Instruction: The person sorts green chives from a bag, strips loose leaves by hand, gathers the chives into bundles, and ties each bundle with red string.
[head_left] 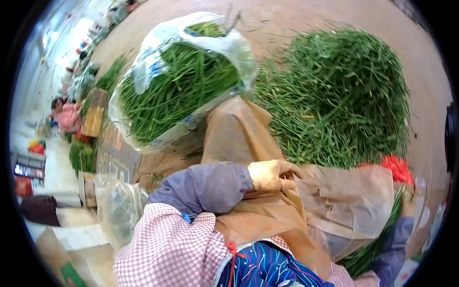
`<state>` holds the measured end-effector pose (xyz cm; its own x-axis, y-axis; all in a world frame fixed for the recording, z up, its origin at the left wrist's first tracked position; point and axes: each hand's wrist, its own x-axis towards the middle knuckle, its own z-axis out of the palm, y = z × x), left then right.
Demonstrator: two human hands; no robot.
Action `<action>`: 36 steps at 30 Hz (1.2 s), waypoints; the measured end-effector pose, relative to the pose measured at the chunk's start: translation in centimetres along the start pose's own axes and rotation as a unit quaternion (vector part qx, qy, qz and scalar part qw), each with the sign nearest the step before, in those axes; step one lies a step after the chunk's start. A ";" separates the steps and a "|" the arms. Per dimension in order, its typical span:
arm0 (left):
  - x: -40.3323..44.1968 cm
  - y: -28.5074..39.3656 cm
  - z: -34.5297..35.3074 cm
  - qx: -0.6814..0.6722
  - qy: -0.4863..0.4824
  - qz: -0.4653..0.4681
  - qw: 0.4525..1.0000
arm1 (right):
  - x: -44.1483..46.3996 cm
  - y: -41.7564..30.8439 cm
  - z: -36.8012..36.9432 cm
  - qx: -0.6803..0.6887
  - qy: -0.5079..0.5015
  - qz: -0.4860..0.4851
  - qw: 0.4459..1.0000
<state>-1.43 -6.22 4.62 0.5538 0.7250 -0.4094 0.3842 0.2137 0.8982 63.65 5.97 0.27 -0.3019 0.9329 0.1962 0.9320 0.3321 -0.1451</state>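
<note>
My left hand (271, 175), in a grey-purple sleeve, is over my lap with its fingers closed on a fold of the brown plastic apron (258, 210) that covers my knees. At the far right edge my right hand (408, 204) is partly visible, and its fingers are too small and blurred to make out. It is beside a bundle of long green stalks (368, 256) lying along my right side. Just above it sits a bunch of red strips (398, 168).
A large heap of loose green stalks (339, 100) lies ahead on the right. Ahead on the left, an open white plastic bag (244, 52) is full of green stalks. A clear plastic bag (117, 208) stands at my left. Farther off, a person in pink (67, 115) is near a cardboard box (93, 122).
</note>
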 end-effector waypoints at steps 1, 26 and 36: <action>2.5 -1.2 0.7 -0.061 0.046 -0.049 0.996 | -1.1 9.1 8.6 0.113 -0.004 0.174 0.978; -34.9 -15.9 -19.3 0.029 0.870 0.130 0.475 | 31.4 -86.2 9.9 0.645 -0.596 -0.103 0.468; -26.7 -9.0 -33.7 0.322 0.571 0.003 0.755 | 43.6 -89.3 8.9 0.666 -0.364 -0.240 0.605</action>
<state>-44.59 -5.44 12.84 -0.3009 0.8951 0.3289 0.8670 0.1131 0.4854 -34.49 18.23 13.19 -0.9342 0.3372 0.1161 -0.1395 -0.0457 -0.9892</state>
